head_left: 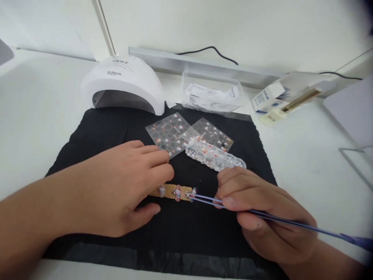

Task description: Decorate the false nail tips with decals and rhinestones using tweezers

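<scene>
— Head view: any writing to read?

— "SUNone" printed in grey on the white domed plastic nail lamp [124,83] at the back, with raised lettering above it, too blurred to spell. Blue print on the white cardboard box [268,98] to the right, also too small to make out.

— And the hands?

— Left hand [116,190] laid palm down on the black cloth mat [96,132], fingertips pressed on the left end of the flat tan wooden stick [171,192], not closed around it. Right hand [262,212] pinched around the slim blue metal tweezers [210,201], thumb and forefinger squeezing both arms near the middle.

— Where is the stick?

— Flat on the mat, centre front, between the two hands. Carries small pale fake nails [177,192] with red and pink dots, set in a row. Tweezer tips meeting at the rightmost nail, at the stick's right end.

— Around it?

— Just behind, a long clear plastic compartment box [215,156] of tiny charms, lying slantwise. Behind that, two clear glossy sticker sheets [169,134] with small red-and-white figures, overlapping. Farther back, off the mat, a clear rectangular plastic tub [211,93] of folded white packets, and a black cable [215,50] along the wall.

— Anything blocking the view?

— Left fingers covering the stick's left end.
</scene>
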A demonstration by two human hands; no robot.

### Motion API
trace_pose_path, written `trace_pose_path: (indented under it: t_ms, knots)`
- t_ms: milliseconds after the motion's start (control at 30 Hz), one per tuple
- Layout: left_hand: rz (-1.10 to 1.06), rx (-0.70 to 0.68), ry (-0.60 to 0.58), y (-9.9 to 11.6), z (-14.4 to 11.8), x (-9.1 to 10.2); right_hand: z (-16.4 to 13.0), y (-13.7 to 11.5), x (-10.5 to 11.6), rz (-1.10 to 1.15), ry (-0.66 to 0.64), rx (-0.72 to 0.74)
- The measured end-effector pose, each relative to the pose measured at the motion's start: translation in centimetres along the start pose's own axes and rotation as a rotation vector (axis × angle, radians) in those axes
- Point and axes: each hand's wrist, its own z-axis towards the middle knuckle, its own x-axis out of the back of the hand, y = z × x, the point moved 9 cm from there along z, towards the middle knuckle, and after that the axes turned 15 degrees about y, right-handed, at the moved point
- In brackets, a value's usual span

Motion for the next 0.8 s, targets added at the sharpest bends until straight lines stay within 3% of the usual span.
trace_pose_path:
  t_ms: [367, 800]
  knots:
    - [0.036, -0.045, 0.206, 1.3, 0.3, 0.5, -0.4, 0.8, 0.1, 0.003, 0.041, -0.027]
    - [-0.113, -0.191, 0.22, 2.0, 0.0, 1.1, 0.2, -0.6, -0.6, 0.003, -0.057, 0.034]
